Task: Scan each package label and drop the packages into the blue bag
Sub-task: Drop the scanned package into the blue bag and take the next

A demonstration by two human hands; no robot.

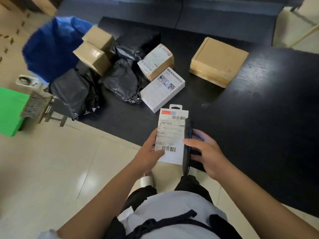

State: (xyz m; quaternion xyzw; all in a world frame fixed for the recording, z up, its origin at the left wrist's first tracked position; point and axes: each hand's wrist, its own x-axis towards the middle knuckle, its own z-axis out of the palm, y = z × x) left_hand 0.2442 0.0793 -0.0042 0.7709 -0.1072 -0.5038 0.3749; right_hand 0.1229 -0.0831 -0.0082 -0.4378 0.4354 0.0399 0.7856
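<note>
You're mid-scan: left hand (pixel 148 156) grips the labelled package (pixel 170 137) over the bench (pixel 259 118) edge, right hand (pixel 205 152) holds the scanner (pixel 187 145) beside it, so next it probably goes left into the blue bag (pixel 50 47).

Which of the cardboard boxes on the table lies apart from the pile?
The large flat cardboard box on the right; the other boxes sit crowded among the black bags.
</note>
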